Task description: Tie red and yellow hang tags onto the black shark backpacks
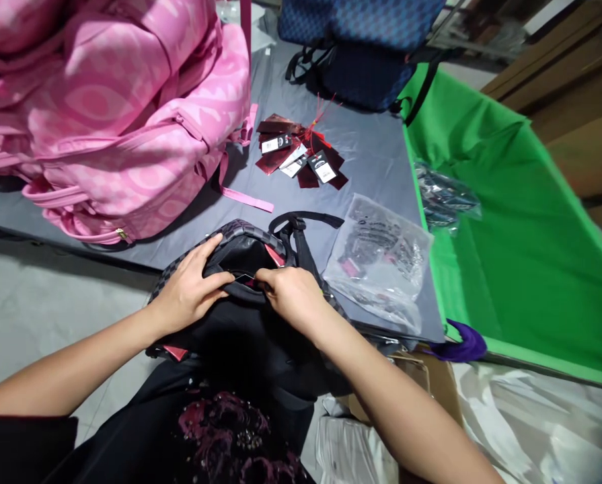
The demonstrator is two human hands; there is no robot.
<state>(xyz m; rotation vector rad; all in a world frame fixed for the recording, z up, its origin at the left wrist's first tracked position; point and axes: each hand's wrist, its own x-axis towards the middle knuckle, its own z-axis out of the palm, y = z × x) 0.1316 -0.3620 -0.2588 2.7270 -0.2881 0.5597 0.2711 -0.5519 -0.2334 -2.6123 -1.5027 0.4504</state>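
Note:
A dark checkered backpack (245,235) lies at the near edge of the grey table (371,154), against my body. My left hand (190,289) grips the rim of its open pocket, fingers curled over the edge. Just to the right, my right hand (290,292) pinches the same rim, with the fingertips tucked into the opening. Both hands nearly touch each other. What lies inside the pocket is hidden apart from a bit of red lining.
A pile of pink backpacks (114,101) fills the far left. Dark red hang tags (301,154) lie mid-table. Beside the bag is a clear plastic bag of parts (381,262). A blue backpack (361,47) sits at the back. A green cloth bin (522,222) stands right.

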